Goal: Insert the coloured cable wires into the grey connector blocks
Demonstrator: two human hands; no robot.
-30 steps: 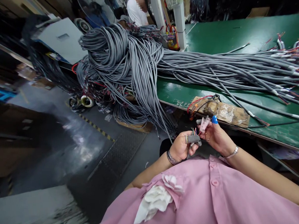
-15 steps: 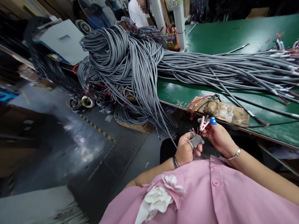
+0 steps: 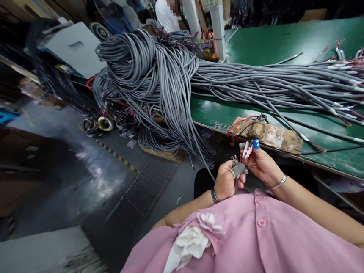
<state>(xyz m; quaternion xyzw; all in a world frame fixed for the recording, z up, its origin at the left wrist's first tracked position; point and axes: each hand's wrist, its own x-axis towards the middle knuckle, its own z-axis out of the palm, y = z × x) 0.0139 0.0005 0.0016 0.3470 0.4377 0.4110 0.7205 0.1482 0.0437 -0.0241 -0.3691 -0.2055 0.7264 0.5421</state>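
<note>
My left hand (image 3: 226, 181) is closed around the end of a grey cable (image 3: 211, 175), with thin coloured wires (image 3: 236, 160) fanning out above the fingers. A grey cover (image 3: 239, 169) wraps its thumb. Just to the right, my right hand (image 3: 265, 165) is closed, its thumb in a blue finger cot (image 3: 256, 144) pressing at a pink clip (image 3: 247, 150). Fine wire ends show between the hands. The right fingertips are partly hidden behind the clip and wires.
A worn wooden block (image 3: 271, 135) with red and black leads sits at the edge of the green bench (image 3: 288, 38). Many grey cables (image 3: 260, 78) stretch across it, coiled at left. A white box (image 3: 74, 50) and a person (image 3: 166, 14) are farther back.
My right hand has shifted slightly left and up, nearer the left hand. The pink clip's arms look closer together. My left hand has barely moved.
</note>
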